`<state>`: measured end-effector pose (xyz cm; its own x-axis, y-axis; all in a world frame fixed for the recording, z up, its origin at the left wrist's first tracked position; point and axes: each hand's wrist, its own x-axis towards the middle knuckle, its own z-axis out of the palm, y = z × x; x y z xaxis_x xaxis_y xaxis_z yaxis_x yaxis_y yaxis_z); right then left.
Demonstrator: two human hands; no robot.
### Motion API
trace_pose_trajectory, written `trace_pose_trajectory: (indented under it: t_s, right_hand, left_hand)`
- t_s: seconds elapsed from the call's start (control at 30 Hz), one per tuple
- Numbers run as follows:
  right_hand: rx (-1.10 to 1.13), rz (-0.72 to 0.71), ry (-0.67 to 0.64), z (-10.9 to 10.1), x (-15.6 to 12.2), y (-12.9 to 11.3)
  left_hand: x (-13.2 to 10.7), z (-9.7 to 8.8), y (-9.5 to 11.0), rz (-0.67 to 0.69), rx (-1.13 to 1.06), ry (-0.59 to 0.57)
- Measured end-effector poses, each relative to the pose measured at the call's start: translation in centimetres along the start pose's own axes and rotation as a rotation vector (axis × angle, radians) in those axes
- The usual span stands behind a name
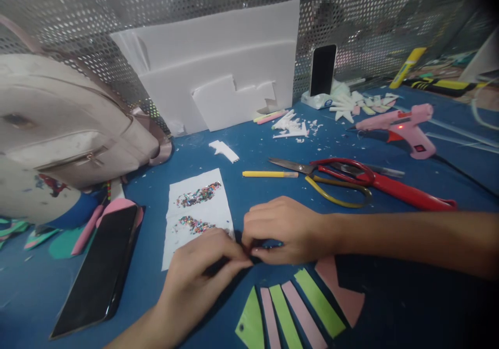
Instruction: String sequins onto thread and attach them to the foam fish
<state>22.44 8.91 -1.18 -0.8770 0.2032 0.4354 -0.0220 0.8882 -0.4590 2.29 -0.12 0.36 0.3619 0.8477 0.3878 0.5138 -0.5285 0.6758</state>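
Observation:
My left hand (205,268) and my right hand (286,229) meet over the blue table, thumbs and fingers pinched with the tips nearly touching. Whatever lies between the fingertips is too small or hidden to make out. A few shiny specks show under the curled fingers of my right hand. Beside my left hand lies a creased white paper (171,245) bearing two heaps of multicoloured glitter flakes (198,195), the lower one partly behind that hand. Below my hands, green strips (286,312) and pink strips (304,312) are laid side by side, with a darker pink tail-shaped piece (343,292) at the right.
Beyond my right hand lie a yellow marker (268,174), scissors (307,168) and a red-handled tool (409,190). A pink glue gun (409,125) stands further right. At left are a black phone (97,271) and a pale backpack (70,115). White foam sheets (234,52) lean behind.

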Motion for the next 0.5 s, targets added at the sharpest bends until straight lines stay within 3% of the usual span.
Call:
trace_pose_trajectory:
  t_s: [0.1, 0.2, 0.33, 0.5]
  right_hand:
    - [0.059, 0.080, 0.005, -0.4, 0.1, 0.0]
    - [0.136, 0.178, 0.031, -0.6, 0.2, 0.0]
    - [0.192, 0.271, 0.070, -0.6, 0.3, 0.2]
    - [0.211, 0.291, 0.070, -0.6, 0.4, 0.2]
  left_hand:
    - [0.1, -0.5, -0.7, -0.152, -0.027, 0.086]
    - [0.2, -1.1, -1.7, -0.199, 0.008, 0.141]
    - [0.3, -1.2, -2.0, -0.197, 0.027, 0.119]
    - [0.5, -0.7, -1.2, -0.094, 0.048, 0.044]
